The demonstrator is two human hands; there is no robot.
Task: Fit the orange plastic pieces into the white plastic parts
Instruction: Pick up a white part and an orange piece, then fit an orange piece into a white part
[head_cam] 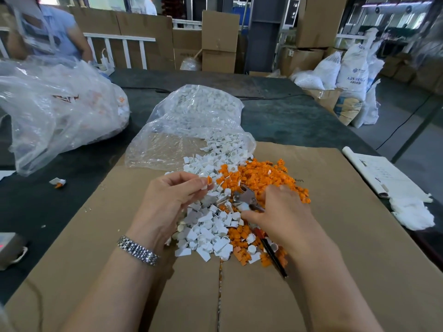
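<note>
**Left hand holds a joined white and orange piece above the heap**

The left hand [172,195] is raised a little over the flat brown cardboard sheet [335,259] that covers the near part of the dark bench [287,116]. Its thumb and fingertips pinch a small white plastic part with an orange plastic piece [206,182] at its top. The orange end points away from the person and to the right, toward the far right corner of the cardboard; the white end points back toward the palm. The pair is too small to tell its long axis with certainty. It sits at the fingertips, just to the right of the hand.

The right hand [280,212] lies low on the heap, palm down, fingers curled round a grey metal tool [247,198] whose tip points left, toward the left hand. A black pen-like stick [274,258] lies beside the right wrist, slanted toward the near edge.

The loose white plastic parts [208,231] are piled in the middle of the cardboard, between the two hands and toward the far edge. The loose orange plastic pieces [268,176] are heaped just to their right, touching them. A clear plastic bag with white parts [199,116] lies open at the far edge of the cardboard. A bigger clear bag [60,111] rests on the left side of the bench.
</note>
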